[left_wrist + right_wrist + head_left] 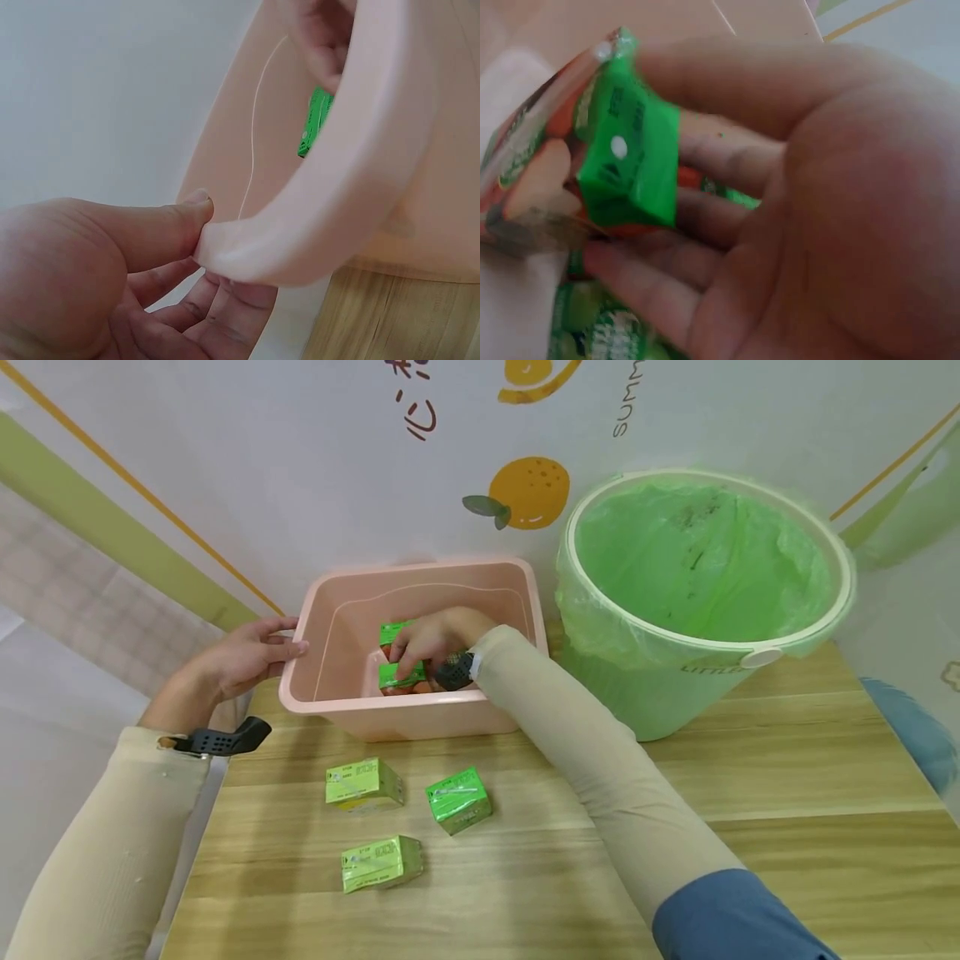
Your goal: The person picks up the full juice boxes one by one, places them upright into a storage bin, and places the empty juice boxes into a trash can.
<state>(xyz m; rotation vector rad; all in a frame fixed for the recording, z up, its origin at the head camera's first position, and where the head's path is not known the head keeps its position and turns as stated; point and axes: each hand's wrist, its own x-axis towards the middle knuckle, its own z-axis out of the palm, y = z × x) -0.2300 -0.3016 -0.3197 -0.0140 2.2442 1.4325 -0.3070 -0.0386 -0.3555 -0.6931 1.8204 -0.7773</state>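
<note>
My left hand [251, 658] pinches the left rim of a pink plastic basin [420, 722], thumb on the inner side and fingers beneath the lip, as the left wrist view shows. Inside the basin, my right hand [433, 637] holds a small drink carton [634, 161] with a bright green end and red fruit pictures on its sides. Its thumb lies along one side and the fingers are on the other. More cartons lie in the basin beneath it, including one with a green fruit print [604, 326]. The right forearm crosses over the near rim.
On the wooden table [555, 868] before the basin stand two pale green cartons [358, 783] and a brighter green carton [459, 802]. A green bin [622, 685] lined with a thin bag stands right of the basin. A printed white cloth [300, 460] hangs behind.
</note>
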